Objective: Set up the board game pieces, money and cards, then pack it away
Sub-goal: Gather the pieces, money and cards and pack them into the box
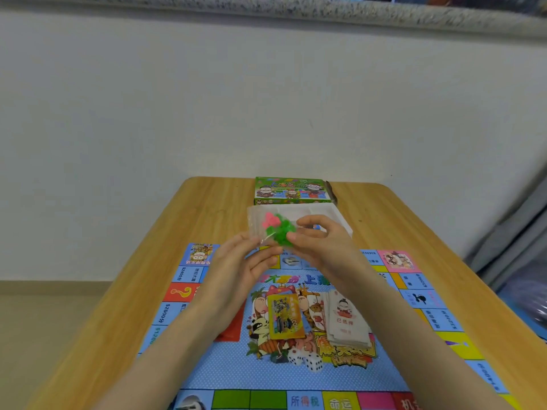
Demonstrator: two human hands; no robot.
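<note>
A plain white wall point(266, 99) is filling the upper view in soft, even light, with a speckled stone ledge point(296, 7) running along its top. A light wooden table point(207, 208) is standing before it. Beige floor point(44, 335) is showing past the table's left edge, and grey fabric point(509, 247) is hanging beyond its right edge.

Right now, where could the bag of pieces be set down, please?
Bare wood of the table lies left of the box and white tray, and right of them. The board's middle is crowded with card stacks and dice.
</note>
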